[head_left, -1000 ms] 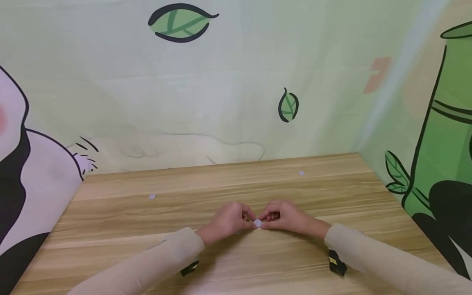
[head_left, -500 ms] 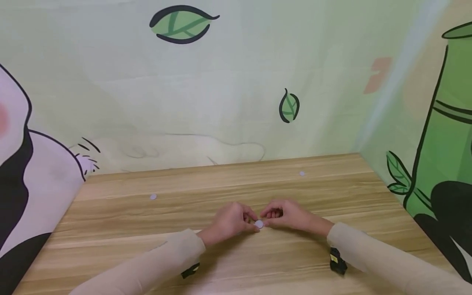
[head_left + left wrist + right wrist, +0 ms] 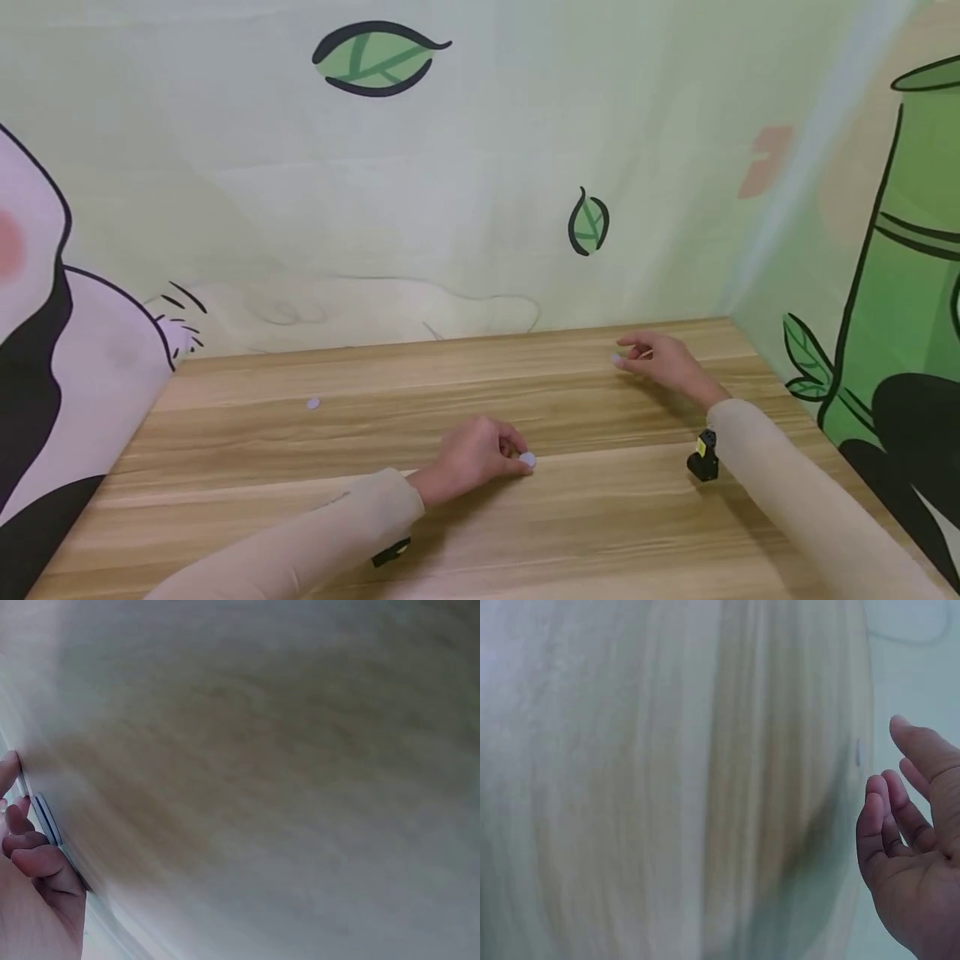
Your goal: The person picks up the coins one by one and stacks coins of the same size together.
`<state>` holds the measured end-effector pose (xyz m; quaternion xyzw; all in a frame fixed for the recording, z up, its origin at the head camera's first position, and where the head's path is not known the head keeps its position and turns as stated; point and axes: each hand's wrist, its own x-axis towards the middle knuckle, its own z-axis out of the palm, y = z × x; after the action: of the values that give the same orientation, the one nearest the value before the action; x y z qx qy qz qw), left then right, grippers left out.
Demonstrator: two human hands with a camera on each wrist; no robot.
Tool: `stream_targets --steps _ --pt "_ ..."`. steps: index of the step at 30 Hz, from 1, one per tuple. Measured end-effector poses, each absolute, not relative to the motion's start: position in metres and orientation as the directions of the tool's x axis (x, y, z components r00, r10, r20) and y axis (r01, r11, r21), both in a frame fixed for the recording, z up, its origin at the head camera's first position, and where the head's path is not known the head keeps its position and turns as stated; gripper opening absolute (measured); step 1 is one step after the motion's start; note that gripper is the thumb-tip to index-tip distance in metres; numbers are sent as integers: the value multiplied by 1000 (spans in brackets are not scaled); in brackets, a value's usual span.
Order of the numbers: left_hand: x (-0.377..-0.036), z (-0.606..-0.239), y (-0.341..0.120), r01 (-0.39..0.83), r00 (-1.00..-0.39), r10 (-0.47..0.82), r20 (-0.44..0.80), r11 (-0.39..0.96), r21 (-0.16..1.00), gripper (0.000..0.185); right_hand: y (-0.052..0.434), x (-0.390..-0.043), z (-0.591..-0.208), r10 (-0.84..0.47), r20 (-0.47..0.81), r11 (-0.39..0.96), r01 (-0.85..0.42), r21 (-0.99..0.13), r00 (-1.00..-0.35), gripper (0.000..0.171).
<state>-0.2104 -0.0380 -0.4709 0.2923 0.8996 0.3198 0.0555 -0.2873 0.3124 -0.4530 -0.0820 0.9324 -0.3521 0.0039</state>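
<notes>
Here we hold a small white disc point(image 3: 528, 459) at the tips of our left hand point(image 3: 471, 455), whose fingers are curled round it, pinching it just above the wooden table point(image 3: 585, 525). In the left wrist view the same disc point(image 3: 46, 819) shows edge-on as a thin pale sliver between our fingertips point(image 3: 22, 817), close against the blurred wood grain; whether it touches the table we cannot tell.

Well away from that grip, farther back and to the right of it, our right hand point(image 3: 663, 361) is stretched out over the far part of the table with its fingers loosely extended and nothing in them. A second white disc point(image 3: 616, 359) lies flat on the wood right at those fingertips; whether they touch it we cannot tell. From the right wrist the palm point(image 3: 919, 847) is released, fingers relaxed and apart, and that disc point(image 3: 859, 753) is a faint mark just beyond them.

To the left of the grip and somewhat farther back, a third white disc point(image 3: 312, 404) lies alone on the table, well apart from both hands. Pale sleeves cover both forearms, and a small black device point(image 3: 703, 457) hangs under the right wrist. Behind the table stands a backdrop point(image 3: 450, 208) printed with green leaves.
</notes>
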Motion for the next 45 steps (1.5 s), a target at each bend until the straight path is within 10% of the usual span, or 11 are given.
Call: stream_targets --steps 45 --pt "-212 -472 -37 471 -831 553 59 642 605 19 288 -295 -479 140 122 826 48 -561 -983 29"
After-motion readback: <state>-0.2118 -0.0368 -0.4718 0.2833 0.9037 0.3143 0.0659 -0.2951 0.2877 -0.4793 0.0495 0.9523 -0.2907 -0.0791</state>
